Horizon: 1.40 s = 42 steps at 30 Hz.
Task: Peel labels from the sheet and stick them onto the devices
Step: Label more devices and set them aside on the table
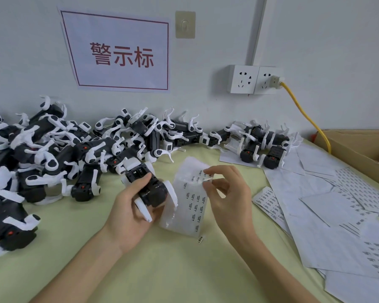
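Observation:
My left hand (129, 206) grips a black device with white legs (148, 189) above the table, thumb across its top. A label sheet (189, 200) with small printed labels stands curled just right of the device, its lower edge tucked under the fingers of that hand. My right hand (225, 193) is at the sheet's upper right, where thumb and forefinger pinch a small label (208, 179). One loose label (200, 239) lies on the table below the sheet.
A big pile of black-and-white devices (53, 154) fills the left and back of the yellow-green table (162, 270). Two more devices (263, 154) stand at the back right. Used backing sheets (315, 215) cover the right side. A cardboard box (363, 147) and yellow cable (304, 114) sit far right.

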Each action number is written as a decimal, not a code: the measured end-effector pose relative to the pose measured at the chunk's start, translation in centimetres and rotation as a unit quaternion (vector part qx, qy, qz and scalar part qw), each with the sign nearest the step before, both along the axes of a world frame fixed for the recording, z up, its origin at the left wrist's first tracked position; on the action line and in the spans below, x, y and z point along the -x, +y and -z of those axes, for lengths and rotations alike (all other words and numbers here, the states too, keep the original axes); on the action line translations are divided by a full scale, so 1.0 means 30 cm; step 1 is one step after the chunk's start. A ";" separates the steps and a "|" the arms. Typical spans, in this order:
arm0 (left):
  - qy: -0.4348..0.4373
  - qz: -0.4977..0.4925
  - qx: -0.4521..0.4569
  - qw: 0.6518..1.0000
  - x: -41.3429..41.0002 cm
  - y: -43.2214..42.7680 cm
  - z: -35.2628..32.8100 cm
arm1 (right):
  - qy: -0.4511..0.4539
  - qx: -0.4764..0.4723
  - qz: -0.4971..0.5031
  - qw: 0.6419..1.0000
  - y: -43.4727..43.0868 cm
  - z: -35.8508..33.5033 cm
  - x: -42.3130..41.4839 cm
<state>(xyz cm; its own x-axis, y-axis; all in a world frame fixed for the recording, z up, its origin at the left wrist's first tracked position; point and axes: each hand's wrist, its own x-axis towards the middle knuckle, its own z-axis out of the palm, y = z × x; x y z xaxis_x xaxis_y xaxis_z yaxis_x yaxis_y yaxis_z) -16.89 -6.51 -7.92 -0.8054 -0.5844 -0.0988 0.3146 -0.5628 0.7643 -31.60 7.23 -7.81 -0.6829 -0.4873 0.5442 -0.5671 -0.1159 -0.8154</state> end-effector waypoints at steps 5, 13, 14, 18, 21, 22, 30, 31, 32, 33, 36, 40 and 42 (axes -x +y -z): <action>0.000 0.069 -0.023 0.997 -0.016 0.028 -0.015 | 0.018 0.010 -0.024 0.999 -0.003 0.002 -0.012; -0.012 0.110 0.063 0.992 -0.023 0.012 -0.008 | 0.029 -0.004 -0.048 0.998 -0.011 0.015 -0.001; -0.005 0.109 0.061 0.992 -0.022 0.014 -0.009 | 0.028 -0.012 -0.058 0.998 -0.011 0.018 0.003; 0.009 0.078 0.046 0.996 -0.015 0.017 -0.010 | 0.018 -0.042 -0.090 0.995 -0.011 0.019 0.011; -0.004 0.070 0.063 0.996 -0.014 0.022 -0.015 | 0.029 -0.054 -0.079 0.995 -0.009 0.019 0.009; -0.007 0.070 0.069 0.995 -0.014 0.026 -0.017 | 0.032 -0.055 -0.071 0.995 -0.008 0.019 0.009; -0.036 0.078 0.111 0.990 -0.019 0.035 -0.026 | 0.043 -0.068 -0.045 0.996 -0.008 0.020 0.010; -0.043 0.079 0.119 0.989 -0.019 0.036 -0.026 | 0.042 -0.070 -0.041 0.996 -0.008 0.020 0.008; -0.049 0.080 0.125 0.988 -0.017 0.036 -0.026 | 0.038 -0.071 -0.038 0.996 -0.007 0.020 0.007; -0.054 0.081 0.130 0.987 -0.015 0.038 -0.026 | 0.031 -0.072 -0.036 0.996 -0.006 0.020 0.005; -0.061 0.078 0.139 0.985 -0.013 0.043 -0.028 | 0.007 -0.081 -0.035 0.996 0.000 0.019 -0.001; -0.072 0.077 0.152 0.983 -0.015 0.047 -0.027 | 0.010 -0.099 -0.020 0.995 0.006 0.010 -0.002; -0.075 0.081 0.163 0.980 -0.014 0.050 -0.026 | 0.016 -0.110 -0.011 0.994 0.008 0.008 -0.001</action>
<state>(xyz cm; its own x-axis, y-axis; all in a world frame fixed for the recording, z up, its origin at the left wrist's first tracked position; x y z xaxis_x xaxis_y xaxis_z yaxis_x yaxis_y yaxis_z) -16.46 -5.02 -7.15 -0.8813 -0.4698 -0.0521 0.1114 -0.3135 0.9430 -31.58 7.49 -8.06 -0.6550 -0.6117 0.4436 -0.5924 0.0512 -0.8040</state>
